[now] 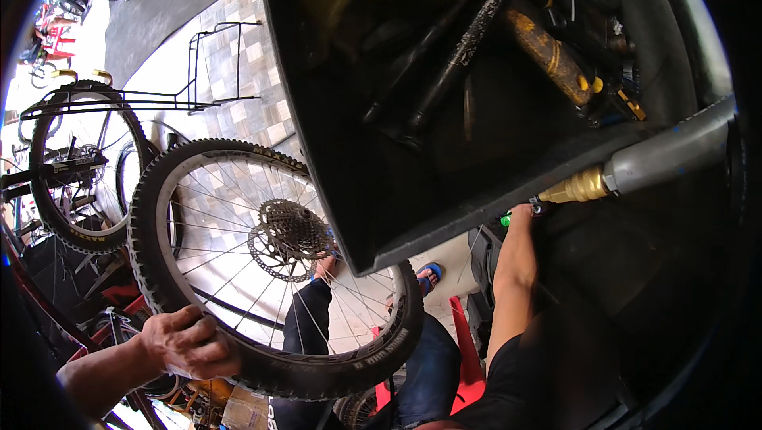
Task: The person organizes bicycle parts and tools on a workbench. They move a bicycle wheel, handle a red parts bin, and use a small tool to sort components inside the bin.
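My left hand (190, 343) is closed on the knobbly tyre at the lower left of a bicycle wheel (151, 247). The wheel is tilted toward me, with its cassette (295, 227) and brake disc (278, 263) showing at the hub. My right arm stretches forward, and my right hand (521, 212) is by the near edge of a black tool tray (397, 251). Its fingers look curled round something small with a green part (506, 219); most of that thing is hidden. Just beyond this hand is a brass fitting (575, 185) on a grey tube (675, 152).
Worn tools, among them a rusty yellow-handled one (548, 57), lie in the tray, which overlaps the wheel's right side. Another bicycle wheel (51, 200) and a black wire rack (190, 100) are at left. Below are a red chair (468, 382) and a foot in a blue sandal (429, 273).
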